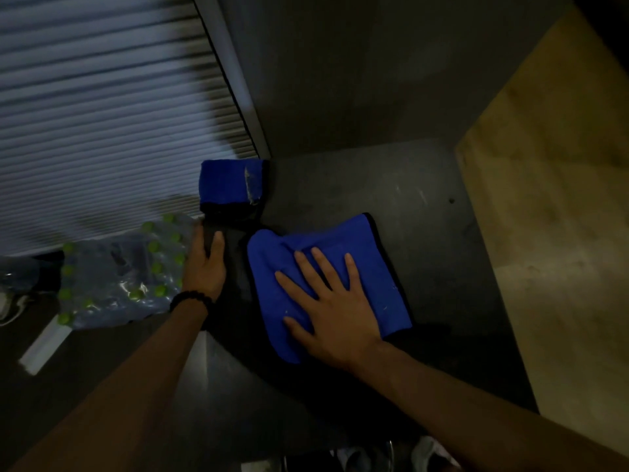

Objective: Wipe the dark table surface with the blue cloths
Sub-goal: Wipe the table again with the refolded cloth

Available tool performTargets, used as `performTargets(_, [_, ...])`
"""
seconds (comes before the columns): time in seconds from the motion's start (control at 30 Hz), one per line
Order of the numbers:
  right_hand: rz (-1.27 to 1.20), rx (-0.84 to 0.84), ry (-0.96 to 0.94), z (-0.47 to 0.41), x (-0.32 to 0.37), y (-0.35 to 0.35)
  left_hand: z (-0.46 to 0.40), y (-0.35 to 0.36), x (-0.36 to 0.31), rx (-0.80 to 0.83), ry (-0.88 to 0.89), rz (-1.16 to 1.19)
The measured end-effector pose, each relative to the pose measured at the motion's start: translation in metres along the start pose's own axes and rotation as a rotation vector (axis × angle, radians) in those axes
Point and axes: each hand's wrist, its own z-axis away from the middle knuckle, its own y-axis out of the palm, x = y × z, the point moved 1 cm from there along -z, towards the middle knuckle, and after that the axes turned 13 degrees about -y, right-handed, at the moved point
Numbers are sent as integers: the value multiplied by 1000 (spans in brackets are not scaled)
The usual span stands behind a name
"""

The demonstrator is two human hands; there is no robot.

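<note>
- Right hand (pixel 332 303) lies flat, fingers spread, palm pressing the blue cloth (pixel 326 284) onto the dark worktop (pixel 425 233) — holding nothing, just pushing down.
- Left hand (pixel 206 267) rests at the worktop's left edge, fingers loosely extended, touching the plastic-wrapped bottle pack (pixel 126 270); not gripping anything as far as I can tell.
- Risk: cloth bunches near the fingertips — the fold could ride up and skip patches.
- Risk: a leftward stroke could nudge the bottle pack.
- Second blue cloth (pixel 231 183) sits folded in the far corner, untouched.

Two blue cloths (pixel 326 281) (pixel 224 182), dark grey table (pixel 425 216), green-capped bottles (pixel 126 270), tan wall (pixel 551 185).
</note>
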Motion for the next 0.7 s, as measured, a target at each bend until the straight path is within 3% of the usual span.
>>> performTargets(0.27, [37,7,68,21,-28,-8,1,1,2,16,-119,1])
performTargets(0.7, [77,25,220,65,-84,-22,5,2,2,-86,-167,-95])
